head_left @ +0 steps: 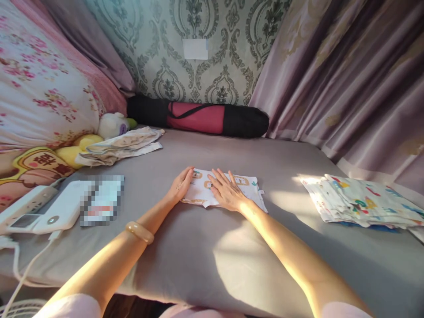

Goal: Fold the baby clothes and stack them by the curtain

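A folded white cloth with tan and green prints (245, 180) lies flat on the grey sheet (185, 251) in front of me. My right hand (228, 191) rests palm down on its middle, fingers spread. At the cloth's left edge is my left hand (182, 183), its fingers close together and stretched along the edge, thumb side against the cloth. A small tag shows at the cloth's right side. A bangle sits on my left forearm.
Folded patterned cloths (364, 198) lie at the right, other cloths (126, 145) at the back left. A black and red roll bag (198, 118) lies along the wall. Plush toys, a white power bank (62, 207), a power strip (28, 203), cables and a blurred-out device are left.
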`<action>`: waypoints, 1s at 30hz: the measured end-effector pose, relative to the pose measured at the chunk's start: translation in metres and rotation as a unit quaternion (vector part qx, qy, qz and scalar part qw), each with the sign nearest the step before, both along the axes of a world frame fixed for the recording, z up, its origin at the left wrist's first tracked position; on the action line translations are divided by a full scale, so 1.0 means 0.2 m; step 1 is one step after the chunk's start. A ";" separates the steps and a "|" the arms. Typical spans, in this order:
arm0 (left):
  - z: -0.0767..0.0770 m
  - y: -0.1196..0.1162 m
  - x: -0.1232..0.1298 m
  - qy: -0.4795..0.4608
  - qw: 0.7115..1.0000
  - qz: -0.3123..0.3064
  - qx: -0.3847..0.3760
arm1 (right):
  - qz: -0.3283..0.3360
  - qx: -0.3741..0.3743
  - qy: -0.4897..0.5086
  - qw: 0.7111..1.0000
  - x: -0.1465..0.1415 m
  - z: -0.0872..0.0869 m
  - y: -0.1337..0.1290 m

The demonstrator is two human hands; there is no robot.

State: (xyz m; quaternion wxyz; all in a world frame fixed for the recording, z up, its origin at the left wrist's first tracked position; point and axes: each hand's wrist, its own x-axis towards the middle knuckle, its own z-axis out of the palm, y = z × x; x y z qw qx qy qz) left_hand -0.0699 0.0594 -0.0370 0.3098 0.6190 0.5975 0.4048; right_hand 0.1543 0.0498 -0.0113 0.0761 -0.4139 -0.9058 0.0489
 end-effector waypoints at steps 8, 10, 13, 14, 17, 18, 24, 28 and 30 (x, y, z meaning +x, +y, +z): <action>0.04 -0.02 0.01 -0.039 0.999 0.015 -0.005 | -0.001 -0.048 -0.030 0.998 -0.01 -0.03 0.01; 0.04 -0.02 0.00 -0.050 0.998 0.022 0.007 | -0.002 -0.061 -0.034 0.998 -0.02 -0.01 0.01; 0.02 -0.02 -0.02 -0.091 0.995 0.034 0.020 | -0.001 -0.066 -0.023 0.998 -0.08 0.01 -0.01; 0.01 -0.01 -0.03 -0.110 0.993 0.037 0.023 | 0.005 -0.064 -0.017 0.998 -0.11 0.01 -0.01; -0.02 0.00 -0.05 -0.157 0.986 0.044 0.037 | 0.018 -0.065 -0.008 0.998 -0.20 -0.01 -0.03; -0.03 0.00 -0.05 -0.166 0.984 0.047 0.041 | 0.018 -0.065 -0.009 0.998 -0.22 -0.02 -0.03; -0.05 0.01 -0.04 -0.190 0.979 0.055 0.045 | 0.013 -0.067 -0.002 0.998 -0.24 -0.05 -0.02; -0.04 0.01 -0.04 -0.194 0.978 0.054 0.047 | 0.003 -0.097 -0.007 0.995 -0.28 0.00 -0.01; -0.04 0.01 -0.05 -0.198 0.978 0.052 0.047 | -0.007 -0.078 0.008 0.997 -0.33 0.01 -0.01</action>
